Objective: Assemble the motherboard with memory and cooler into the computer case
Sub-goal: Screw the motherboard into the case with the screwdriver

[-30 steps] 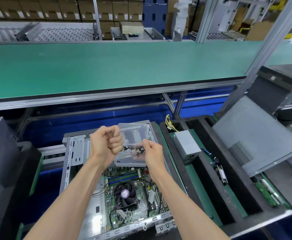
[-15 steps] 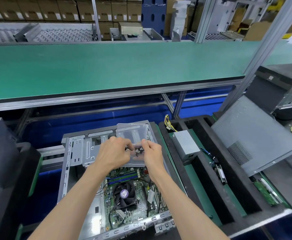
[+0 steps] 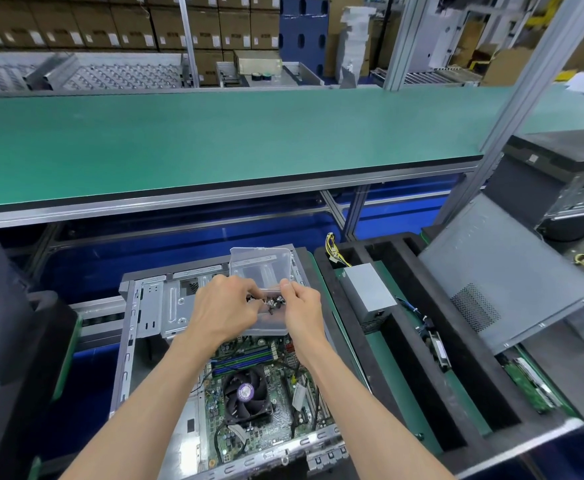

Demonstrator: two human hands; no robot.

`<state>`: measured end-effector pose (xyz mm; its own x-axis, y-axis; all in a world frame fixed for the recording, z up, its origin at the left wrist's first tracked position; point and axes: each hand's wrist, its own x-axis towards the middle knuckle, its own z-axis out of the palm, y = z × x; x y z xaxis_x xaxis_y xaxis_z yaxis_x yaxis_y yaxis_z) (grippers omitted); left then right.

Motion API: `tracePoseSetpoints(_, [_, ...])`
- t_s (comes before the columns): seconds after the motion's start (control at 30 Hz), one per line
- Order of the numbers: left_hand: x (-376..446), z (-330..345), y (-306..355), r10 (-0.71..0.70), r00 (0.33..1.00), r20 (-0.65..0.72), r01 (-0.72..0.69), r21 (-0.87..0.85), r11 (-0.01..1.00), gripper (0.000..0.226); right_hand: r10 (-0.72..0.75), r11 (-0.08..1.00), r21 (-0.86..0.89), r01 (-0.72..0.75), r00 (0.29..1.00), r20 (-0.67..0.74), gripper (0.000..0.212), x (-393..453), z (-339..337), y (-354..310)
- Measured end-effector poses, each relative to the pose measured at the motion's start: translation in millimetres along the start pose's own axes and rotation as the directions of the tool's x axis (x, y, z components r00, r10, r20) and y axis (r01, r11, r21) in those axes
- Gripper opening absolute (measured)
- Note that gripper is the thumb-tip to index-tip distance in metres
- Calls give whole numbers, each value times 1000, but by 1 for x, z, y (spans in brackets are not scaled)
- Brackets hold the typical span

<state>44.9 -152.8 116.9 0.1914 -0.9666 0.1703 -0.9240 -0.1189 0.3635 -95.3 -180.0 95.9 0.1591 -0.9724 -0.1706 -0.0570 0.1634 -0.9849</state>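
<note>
Motherboard [image 3: 249, 393] sits low in the centre of the frame, already down inside the open case [image 3: 145, 323], fan cooler [image 3: 247, 393] and memory sticks [image 3: 242, 358] on it. Just above, both hands work a clear plastic box [image 3: 259, 268] of screws [image 3: 275, 301]: left hand [image 3: 224, 310] has fingers curled into it, picking; right hand [image 3: 302, 310] pinches its edge. Board placed, I'd say; fastening remains. At right, a grey power supply [image 3: 370, 292] waits in a black tray [image 3: 404, 341]; beyond, the green bench [image 3: 214, 140].
</note>
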Motion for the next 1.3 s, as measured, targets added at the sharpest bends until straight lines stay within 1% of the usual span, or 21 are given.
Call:
tracePoseSetpoints(0.13, [-2, 2, 5, 27, 999, -37, -26, 18, 999, 12, -11, 1000, -21, 11, 1000, 15, 41, 2, 1, -1])
tracePoseSetpoints(0.3, [-2, -2, 10, 27, 1000, 9, -28, 93, 995, 13, -27, 999, -28, 27, 1000, 12, 41, 3, 2, 1])
tracePoseSetpoints(0.37, [-4, -3, 9, 12, 999, -35, -14, -50, 999, 13, -21, 1000, -21, 21, 1000, 6, 39, 2, 1, 2])
tracePoseSetpoints(0.4, [-5, -4, 8, -7, 998, -70, -7, -196, 981, 15, -5, 1000, 13, 5, 1000, 11, 39, 2, 0, 3])
tracePoseSetpoints(0.43, [-5, -5, 6, -41, 995, -95, -1, -397, 918, 19, 15, 998, 62, -17, 1000, 27, 39, 2, 0, 3])
tracePoseSetpoints(0.47, [-4, -8, 5, -91, 993, -81, 21, -616, 787, 22, 30, 995, 98, -34, 999, 44, 40, 2, -1, 3])
tracePoseSetpoints(0.5, [-3, -11, 5, -133, 991, -21, 64, -794, 605, 22, 41, 993, 112, -47, 998, 54, 42, 3, -1, 4])
tracePoseSetpoints(0.53, [-1, -13, 6, -148, 987, 58, 115, -905, 411, 21, 48, 993, 107, -53, 997, 55, 43, 4, -1, 4])
tracePoseSetpoints(0.57, [0, -15, 6, -151, 979, 136, 170, -956, 239, 19, 50, 993, 104, -55, 997, 53, 44, 4, 0, 5])
tracePoseSetpoints(0.6, [1, -17, 6, -145, 969, 200, 218, -967, 128, 18, 50, 993, 102, -54, 998, 50, 44, 4, 0, 6])
tracePoseSetpoints(0.63, [2, -18, 7, -133, 962, 240, 254, -961, 106, 20, 50, 993, 103, -55, 998, 49, 44, 5, 0, 6])
tracePoseSetpoints(0.67, [3, -18, 8, -128, 961, 245, 264, -949, 173, 22, 52, 993, 105, -57, 997, 48, 43, 5, 1, 6])
tracePoseSetpoints(0.7, [4, -16, 8, -116, 971, 210, 238, -911, 337, 23, 55, 993, 105, -60, 997, 50, 42, 5, 1, 7])
tracePoseSetpoints(0.73, [4, -13, 7, -79, 985, 150, 169, -813, 557, 22, 51, 994, 91, -56, 997, 51, 41, 6, 1, 7])
tracePoseSetpoints(0.77, [4, -11, 8, -14, 995, 98, 76, -656, 751, 18, 42, 996, 72, -45, 998, 43, 40, 6, 1, 7])
tracePoseSetpoints(0.8, [4, -8, 9, 70, 995, 75, -24, -489, 872, 17, 30, 998, 51, -31, 999, 25, 39, 6, 2, 8])
tracePoseSetpoints(0.83, [3, -7, 9, 144, 987, 72, -108, -362, 926, 21, 21, 999, 43, -21, 1000, 10, 39, 6, 2, 8])
tracePoseSetpoints(0.9, [0, -6, 11, 203, 975, 89, -179, -218, 959, 29, 10, 999, 47, -10, 1000, 10, 41, 7, 2, 8])
tracePoseSetpoints(0.97, [0, -8, 10, 194, 975, 112, -178, -137, 974, 29, 7, 998, 62, -9, 999, 34, 43, 7, 2, 9])
tracePoseSetpoints(1.13, [3, -14, 7, 137, 984, 114, -113, -201, 973, 26, 4, 999, 47, -6, 999, 35, 39, 8, 3, 7])
tracePoseSetpoints(1.3, [5, -14, 8, 133, 982, 137, -109, -170, 979, 19, -10, 999, 49, 8, 999, 32, 41, 7, 4, 6])
